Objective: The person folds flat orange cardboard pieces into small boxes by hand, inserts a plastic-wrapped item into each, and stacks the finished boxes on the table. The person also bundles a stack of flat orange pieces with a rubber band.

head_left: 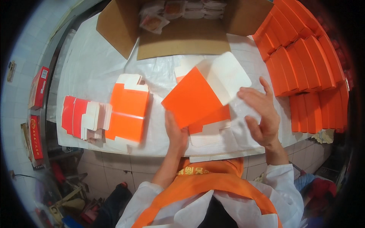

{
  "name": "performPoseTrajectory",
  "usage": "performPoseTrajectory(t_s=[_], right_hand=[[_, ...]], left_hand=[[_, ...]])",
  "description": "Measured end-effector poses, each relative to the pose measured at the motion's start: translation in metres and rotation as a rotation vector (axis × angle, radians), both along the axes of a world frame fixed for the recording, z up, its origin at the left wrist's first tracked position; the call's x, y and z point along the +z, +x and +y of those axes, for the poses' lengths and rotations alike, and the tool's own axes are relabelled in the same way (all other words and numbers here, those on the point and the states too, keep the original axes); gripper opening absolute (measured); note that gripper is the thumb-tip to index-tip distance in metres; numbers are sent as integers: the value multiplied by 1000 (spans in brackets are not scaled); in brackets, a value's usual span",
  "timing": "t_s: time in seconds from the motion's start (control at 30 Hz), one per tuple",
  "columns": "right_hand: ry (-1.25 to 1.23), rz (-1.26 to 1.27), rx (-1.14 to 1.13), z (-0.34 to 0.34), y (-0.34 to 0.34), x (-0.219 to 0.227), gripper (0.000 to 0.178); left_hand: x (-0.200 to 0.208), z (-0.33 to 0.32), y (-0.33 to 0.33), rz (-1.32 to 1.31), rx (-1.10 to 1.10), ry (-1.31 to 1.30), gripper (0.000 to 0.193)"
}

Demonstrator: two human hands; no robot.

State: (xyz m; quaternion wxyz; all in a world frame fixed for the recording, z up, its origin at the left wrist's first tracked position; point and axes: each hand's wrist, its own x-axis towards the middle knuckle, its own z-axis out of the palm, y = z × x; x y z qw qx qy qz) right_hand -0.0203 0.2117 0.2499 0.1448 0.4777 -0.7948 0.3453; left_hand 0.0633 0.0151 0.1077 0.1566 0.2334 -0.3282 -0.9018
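An orange carton (194, 97) is tilted above the middle of the table, its white flap (232, 76) standing out toward the upper right. My left hand (176, 133) grips its lower left side; some of the fingers are hidden behind the carton. To the right of the flap is my right hand (262, 114), fingers spread and holding nothing. Beneath the carton lie flat orange-and-white carton blanks (211, 131), partly covered by it. A stack of flat orange blanks (129, 106) lies left of my left hand.
A bundle of red-and-white card blanks (76, 116) lies at the left. At the back, an open cardboard box (178, 40) holds several small clear-wrapped packets (154, 22). Rows of orange cartons (300, 68) are stacked along the right. Red boxes (36, 140) stand beyond the left edge.
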Motion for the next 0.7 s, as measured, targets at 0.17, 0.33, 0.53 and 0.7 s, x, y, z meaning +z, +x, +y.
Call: performPoseTrajectory(t_s=[0.17,0.33,0.53,0.7], right_hand=[[-135,-309,-173,-9,18,-38,47],[-384,-279,-166,-15,21,-56,36],[-329,-739,18,23,23,-70,28],[-320,-1145,62,14,69,-103,21]], left_hand=[[-6,16,11,-83,-15,-517,43],[-12,56,48,-53,-134,-130,47],[-9,37,84,77,-255,-126,60],[5,23,67,66,-507,-698,51]])
